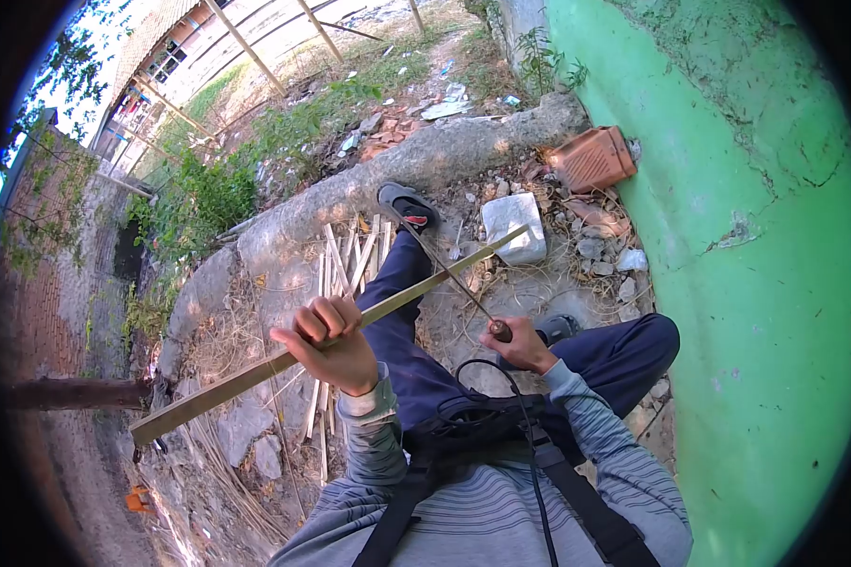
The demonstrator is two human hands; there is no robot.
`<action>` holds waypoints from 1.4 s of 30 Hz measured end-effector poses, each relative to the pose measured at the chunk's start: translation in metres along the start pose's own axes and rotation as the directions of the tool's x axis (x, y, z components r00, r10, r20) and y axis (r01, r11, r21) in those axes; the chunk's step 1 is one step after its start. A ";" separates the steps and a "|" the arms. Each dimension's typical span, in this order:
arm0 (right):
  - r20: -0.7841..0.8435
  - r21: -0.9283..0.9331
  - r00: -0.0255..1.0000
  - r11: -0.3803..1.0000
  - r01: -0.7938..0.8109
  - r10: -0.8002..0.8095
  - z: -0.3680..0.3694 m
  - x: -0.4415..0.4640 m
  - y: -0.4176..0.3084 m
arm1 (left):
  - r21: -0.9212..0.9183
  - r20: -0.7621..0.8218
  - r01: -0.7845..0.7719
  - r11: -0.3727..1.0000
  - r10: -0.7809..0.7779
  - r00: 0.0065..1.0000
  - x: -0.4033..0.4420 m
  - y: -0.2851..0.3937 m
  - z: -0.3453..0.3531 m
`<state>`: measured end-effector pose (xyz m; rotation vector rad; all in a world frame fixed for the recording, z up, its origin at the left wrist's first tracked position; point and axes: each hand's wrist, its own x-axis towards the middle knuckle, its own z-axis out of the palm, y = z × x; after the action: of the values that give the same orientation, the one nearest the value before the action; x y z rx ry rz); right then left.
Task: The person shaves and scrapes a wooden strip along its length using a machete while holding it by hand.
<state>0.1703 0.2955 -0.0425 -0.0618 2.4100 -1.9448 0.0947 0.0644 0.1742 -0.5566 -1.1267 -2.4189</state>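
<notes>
My left hand (326,345) is closed around a long, pale strip of bamboo (227,389), which slants from the lower left up to the right. My right hand (522,346) grips the brown handle of a long, thin-bladed knife (465,289). Its dark blade crosses the strip near the strip's upper part; whether they touch I cannot tell. Between my legs and the low kerb, several narrow bamboo strips (338,260) lie in a loose pile on the ground. A whitish block (514,229) sits beyond the strip's far end.
A green wall (747,283) rises close on my right. An orange hollow brick (593,159) and rubble (596,248) lie along its foot. A rough kerb (331,189) curves ahead, with plants (208,194) behind it. A black cable (529,425) hangs over my front.
</notes>
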 end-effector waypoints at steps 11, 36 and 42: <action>0.201 -0.165 0.977 0.981 0.105 -0.071 -0.019 0.027 -0.088 | -0.042 -0.199 -0.031 0.999 0.022 0.980 0.000 -0.006 0.010; 0.165 -0.169 0.986 0.985 0.034 -0.006 -0.014 0.050 -0.051 | -0.087 -0.070 -0.077 0.993 0.071 0.995 -0.006 -0.012 0.003; 0.093 -0.112 0.958 0.959 -0.259 0.270 -0.019 0.073 0.033 | -0.055 -0.151 -0.058 0.997 0.049 0.987 0.002 -0.010 -0.014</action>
<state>0.0958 0.3170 -0.0718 0.1428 2.3066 -1.6634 0.0856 0.0592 0.1609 -0.4108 -0.9690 -2.4091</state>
